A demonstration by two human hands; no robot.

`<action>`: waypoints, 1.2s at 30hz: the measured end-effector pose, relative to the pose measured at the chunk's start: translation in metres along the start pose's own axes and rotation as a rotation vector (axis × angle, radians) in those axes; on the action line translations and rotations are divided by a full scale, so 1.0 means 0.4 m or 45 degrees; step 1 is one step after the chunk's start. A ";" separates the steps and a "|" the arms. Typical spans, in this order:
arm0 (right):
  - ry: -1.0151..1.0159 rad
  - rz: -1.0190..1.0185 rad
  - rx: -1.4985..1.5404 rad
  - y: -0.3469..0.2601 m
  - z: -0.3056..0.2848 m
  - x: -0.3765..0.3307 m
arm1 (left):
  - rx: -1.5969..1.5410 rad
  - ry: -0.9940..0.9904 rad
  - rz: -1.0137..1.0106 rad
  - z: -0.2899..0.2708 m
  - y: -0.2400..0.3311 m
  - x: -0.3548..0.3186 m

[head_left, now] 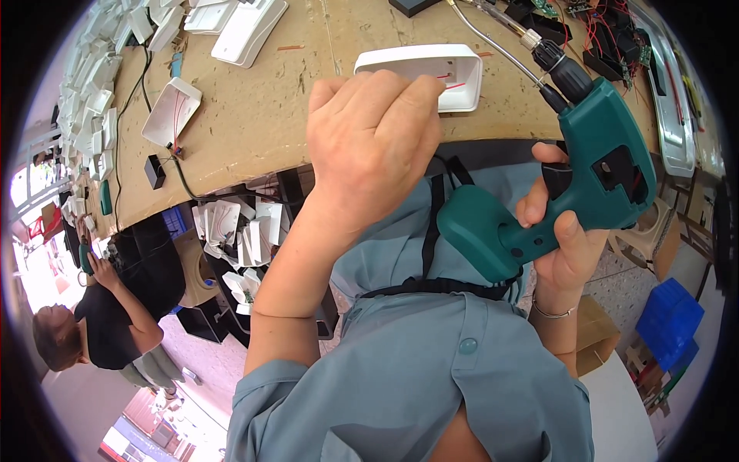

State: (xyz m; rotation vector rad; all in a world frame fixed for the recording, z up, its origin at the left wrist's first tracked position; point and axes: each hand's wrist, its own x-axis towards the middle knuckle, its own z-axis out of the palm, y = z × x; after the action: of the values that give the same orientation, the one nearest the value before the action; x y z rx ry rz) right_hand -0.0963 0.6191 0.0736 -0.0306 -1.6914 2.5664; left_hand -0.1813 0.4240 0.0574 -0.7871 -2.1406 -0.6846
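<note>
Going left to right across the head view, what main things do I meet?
White casing with red wires → larger white casing → left hand → green handheld tool → metal tray.

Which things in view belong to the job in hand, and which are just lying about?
Likely in the job:
green soldering gun, held in the right hand
white case with red wires, partly hidden by the left hand

Apparently lying about:
metal tray, right
blue crate, lower right
small black block, left
</note>
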 end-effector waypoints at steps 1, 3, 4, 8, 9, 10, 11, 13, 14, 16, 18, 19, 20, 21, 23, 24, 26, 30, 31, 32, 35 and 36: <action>0.007 -0.010 -0.015 0.002 -0.001 -0.001 | 0.044 -0.006 0.009 -0.001 -0.003 0.000; 0.016 -0.019 -0.032 0.003 -0.003 -0.005 | 0.085 -0.013 0.018 -0.003 -0.005 0.004; 0.014 -0.033 -0.053 0.002 -0.004 -0.008 | 0.099 -0.053 0.005 -0.008 -0.002 0.009; -0.058 -0.039 -0.033 0.007 -0.001 -0.007 | 0.131 -0.068 -0.016 -0.015 -0.009 0.018; -0.055 -0.038 -0.030 0.014 0.002 0.000 | 0.130 -0.071 -0.014 -0.012 -0.012 0.019; -0.066 -0.002 0.059 0.024 0.009 0.012 | 0.159 -0.023 -0.029 -0.008 -0.014 0.021; -0.078 0.033 0.149 0.034 0.017 0.024 | 0.189 0.025 -0.043 -0.005 -0.017 0.023; -0.067 0.038 0.270 0.051 0.034 0.047 | 0.184 0.013 -0.054 0.003 -0.017 0.029; -0.060 0.044 0.392 0.058 0.037 0.057 | 0.182 0.002 -0.067 0.008 -0.018 0.031; -0.137 0.072 0.311 0.063 0.027 0.070 | 0.118 -0.016 -0.056 0.020 -0.025 0.030; -0.111 0.056 0.311 0.061 0.034 0.080 | 0.054 -0.034 -0.047 0.029 -0.026 0.027; -0.109 0.058 0.310 0.057 0.033 0.079 | 0.053 -0.032 -0.037 0.033 -0.025 0.026; -0.088 0.027 0.233 0.049 0.029 0.074 | 0.051 -0.031 -0.026 0.036 -0.024 0.025; -0.068 -0.004 0.157 0.042 0.025 0.067 | 0.050 -0.032 -0.028 0.035 -0.025 0.025; -0.030 -0.021 0.006 0.018 0.005 0.036 | 0.036 -0.065 -0.019 0.031 -0.027 0.027; 0.011 -0.044 -0.148 0.005 -0.002 0.016 | 0.027 -0.064 -0.016 0.033 -0.027 0.029; 0.115 -0.109 -0.249 -0.006 -0.016 -0.022 | -0.006 -0.079 -0.001 0.034 -0.032 0.026; 0.092 -0.070 -0.584 -0.053 -0.037 -0.109 | 0.000 -0.084 0.024 0.036 -0.032 0.036; 0.113 -0.038 -0.627 -0.059 -0.032 -0.122 | -0.006 -0.095 0.015 0.037 -0.032 0.035; 0.115 -0.038 -0.628 -0.059 -0.041 -0.132 | -0.012 -0.106 0.007 0.037 -0.032 0.035; -0.131 -0.049 -0.788 -0.046 -0.083 -0.169 | -0.009 -0.138 0.010 0.033 -0.032 0.034; -0.128 -0.049 -0.789 -0.047 -0.081 -0.173 | -0.012 -0.138 0.012 0.034 -0.031 0.034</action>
State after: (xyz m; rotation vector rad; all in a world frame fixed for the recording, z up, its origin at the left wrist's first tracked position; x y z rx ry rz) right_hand -0.0247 0.6517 0.0766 0.0987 -2.4208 1.9437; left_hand -0.2037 0.4290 0.0576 -0.8560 -2.2307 -0.6615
